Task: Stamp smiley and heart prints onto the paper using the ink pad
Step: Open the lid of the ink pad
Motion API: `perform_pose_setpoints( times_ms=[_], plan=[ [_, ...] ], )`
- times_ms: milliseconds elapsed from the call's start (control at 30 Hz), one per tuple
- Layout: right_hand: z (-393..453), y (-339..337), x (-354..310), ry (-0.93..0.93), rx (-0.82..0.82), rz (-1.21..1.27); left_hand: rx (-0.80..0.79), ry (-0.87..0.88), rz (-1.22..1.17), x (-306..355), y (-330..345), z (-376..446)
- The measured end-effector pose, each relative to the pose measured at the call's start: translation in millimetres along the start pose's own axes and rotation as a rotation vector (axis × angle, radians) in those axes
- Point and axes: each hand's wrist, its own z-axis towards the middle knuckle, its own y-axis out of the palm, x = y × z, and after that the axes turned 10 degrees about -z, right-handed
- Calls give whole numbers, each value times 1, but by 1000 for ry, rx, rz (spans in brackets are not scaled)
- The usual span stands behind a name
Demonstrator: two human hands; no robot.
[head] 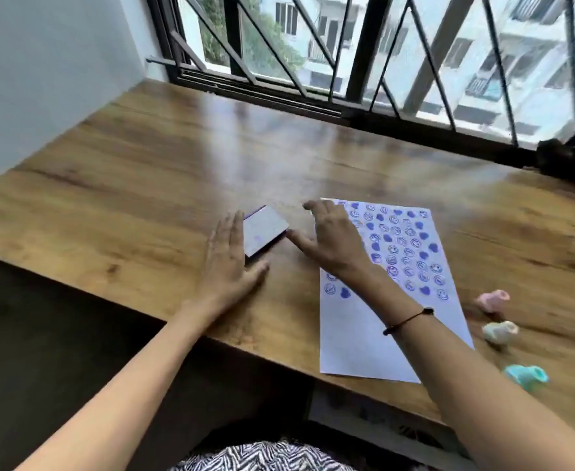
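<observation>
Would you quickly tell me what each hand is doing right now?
Left hand: open, flat beside the ink pad, holding nothing.
Right hand: open, fingers spread, holding nothing.

- The single head view is looking forward and steeply down from above the person's lap onto a wooden table [143,185].
- It is facing a barred window [364,45] running along the table's far edge.
- It is sitting close in, with both forearms entering from the bottom edge.
- Wide-angle bending is curving the edges, and the frame is looking slightly blurred, possibly from head motion.
</observation>
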Motion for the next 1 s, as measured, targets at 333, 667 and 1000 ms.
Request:
perform_pose_setpoints(
  times_ms=[333, 667, 1000],
  plan=[
    [17, 41, -51, -52, -124, -209, 155, -60, -32, -5, 0, -2],
    [45, 11, -29, 1, -317, 139, 218, -60, -100, -10, 5, 1],
    [87, -28, 24, 325, -523, 860, 299, 361, 144, 14, 15, 6]
  ],
)
